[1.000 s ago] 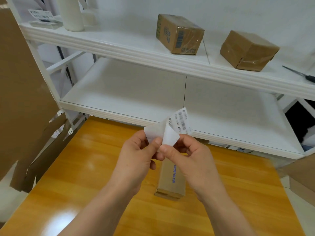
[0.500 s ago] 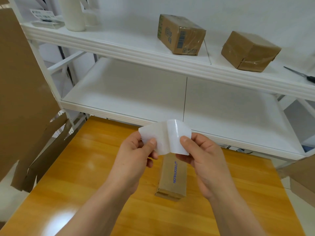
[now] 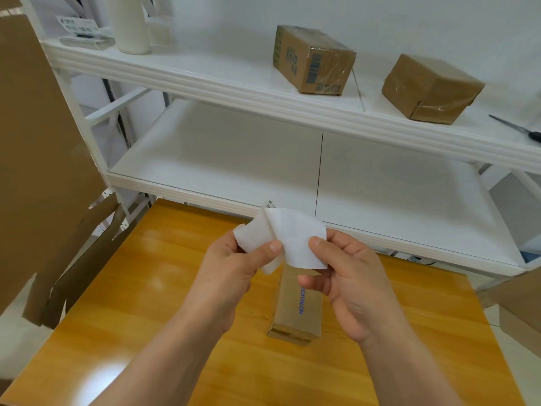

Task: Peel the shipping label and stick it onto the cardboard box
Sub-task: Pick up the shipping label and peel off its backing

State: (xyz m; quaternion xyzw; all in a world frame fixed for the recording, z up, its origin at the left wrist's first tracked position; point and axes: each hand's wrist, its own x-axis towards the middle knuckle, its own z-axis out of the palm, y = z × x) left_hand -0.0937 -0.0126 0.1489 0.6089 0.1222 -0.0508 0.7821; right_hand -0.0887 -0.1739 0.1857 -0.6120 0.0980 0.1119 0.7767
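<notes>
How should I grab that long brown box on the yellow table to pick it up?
From above, across its two long sides near the middle. The cardboard box lies flat on the table, long and narrow, with nothing beside either side.

Bright, even indoor light, diffuse, from overhead judging by the reflections; no hard-edged shadows anywhere. Glossy orange table carries one broad pale glare patch at its near left corner, with fainter streaks farther in. White shelf rack and the wall behind run close to overexposed, with thin detail on the lower board. Shipping label nearly blown out, only soft grey folds showing. Tape on the brown parcel throws small glints. Left hand and right hand sharp, no motion smear; faint shade under them on the cardboard box. Wide-angle bend: shelf edges bow, uprights lean outward. Cardboard sheet at far left slightly soft and dimmer.
</notes>
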